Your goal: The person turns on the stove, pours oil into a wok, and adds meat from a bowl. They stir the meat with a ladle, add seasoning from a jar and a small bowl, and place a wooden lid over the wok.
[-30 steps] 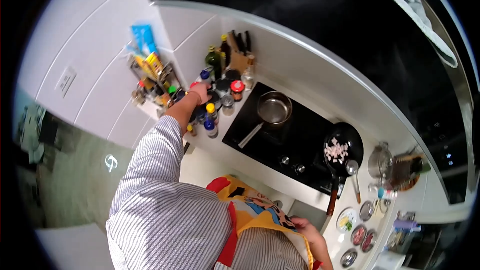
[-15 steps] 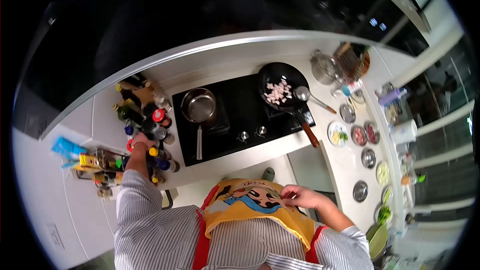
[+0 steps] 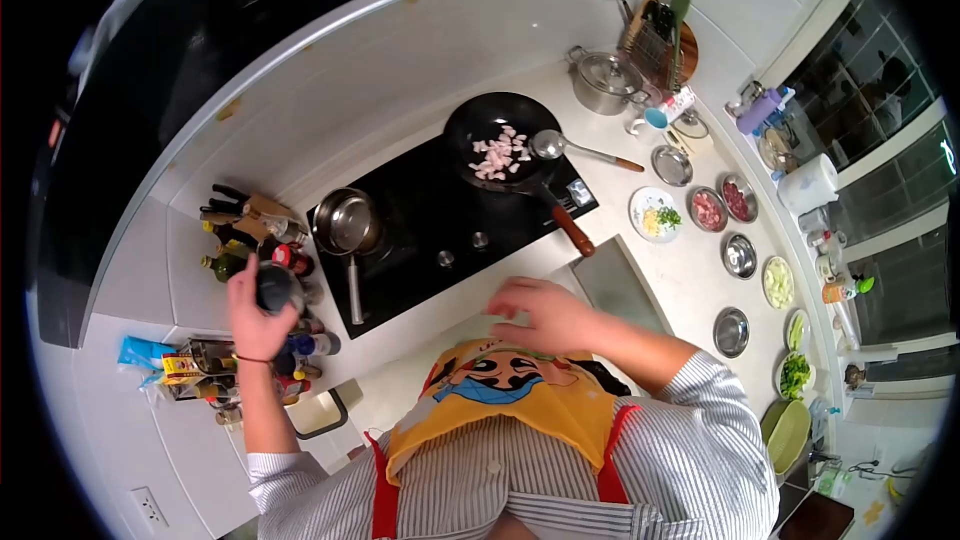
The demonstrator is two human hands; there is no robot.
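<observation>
Lifted since before, dark jar (image 3: 276,286) sits within closed grip of left hand (image 3: 254,318).

White counter (image 3: 690,290) runs in an L under a plain white wall (image 3: 420,70), black hob (image 3: 430,195) set in. Dark overhead cabinet (image 3: 200,40) top left. Dark-framed windows (image 3: 880,110) right, wall outlet (image 3: 150,508) lower left.

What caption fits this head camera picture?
Left hand grips a dark jar beside the stove; right hand hovers over the apron.
</observation>
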